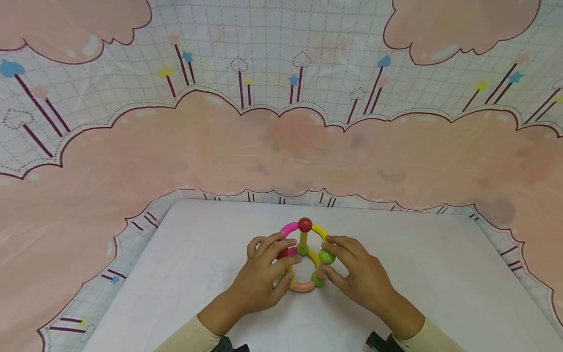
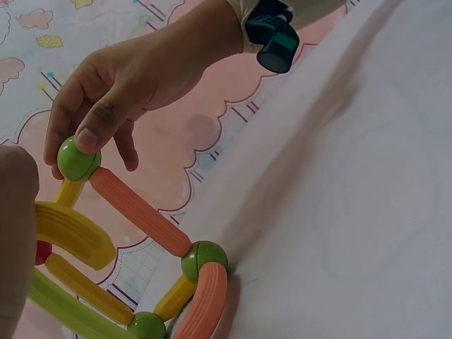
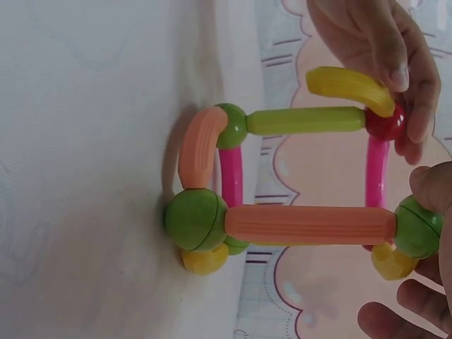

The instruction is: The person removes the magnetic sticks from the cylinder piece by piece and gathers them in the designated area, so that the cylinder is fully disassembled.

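A frame of magnetic balls and rods (image 1: pixel 303 287) stands on the white tabletop, with a ring at its base and upright rods joining an upper ring. My left hand (image 1: pixel 266 274) pinches a red ball (image 3: pixel 385 123) at an upper corner. From that ball a curved yellow rod (image 3: pixel 346 83) sticks out with one end free. My right hand (image 1: pixel 362 274) pinches a green ball (image 1: pixel 327 256) at the opposite upper corner, on top of a straight peach rod (image 2: pixel 141 212). Another red ball (image 1: pixel 305 224) tops the far upright, between a pink curved rod (image 1: pixel 289 229) and a yellow one (image 1: pixel 320 231).
The white tabletop (image 1: pixel 176 274) spreads around the frame. Behind it hangs a patterned cloth (image 1: pixel 281 156) with pink clouds. Dark wrist devices (image 1: pixel 382 342) show at the sleeve ends.
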Tool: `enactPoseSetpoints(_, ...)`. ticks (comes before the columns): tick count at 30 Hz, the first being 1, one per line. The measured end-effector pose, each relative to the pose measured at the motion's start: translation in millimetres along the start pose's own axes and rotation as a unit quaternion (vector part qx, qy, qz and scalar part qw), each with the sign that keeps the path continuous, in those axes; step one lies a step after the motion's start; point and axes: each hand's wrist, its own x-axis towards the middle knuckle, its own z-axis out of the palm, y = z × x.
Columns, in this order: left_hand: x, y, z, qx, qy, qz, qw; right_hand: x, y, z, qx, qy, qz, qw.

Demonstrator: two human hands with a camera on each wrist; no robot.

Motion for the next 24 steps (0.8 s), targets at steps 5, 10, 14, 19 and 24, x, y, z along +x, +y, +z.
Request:
enactPoseSetpoints(5,-1.3,-2.5,-2.1,-0.011,0.004,-0.015,0.9998,-0.1,-2.2,0.7,-0.006,-0.005,0.017,1.000)
enactPoseSetpoints(10,-5.1,-5.7,-4.4,-0.049,0.014,-0.049,0.9975,-1.8,-7.2,0.7,0.022,-0.029,0.093,0.995)
enactPoseSetpoints(14,-12.1,-8.6,-5.5,-0.096,0.024,-0.105,0.9895,-4.7,-9.2,1.3,0.055,-0.081,0.187,0.978)
enactPoseSetpoints(19,-22.1,-17.4,-1.4,-0.134,-0.034,-0.233,0.9626,-11.7,-1.0,9.2,0.071,-0.137,0.248,0.956)
enactPoseSetpoints(24,-30.3,-29.4,12.4,-0.129,-0.180,-0.304,0.9263,-20.7,10.3,34.2,0.105,-0.178,0.250,0.946)
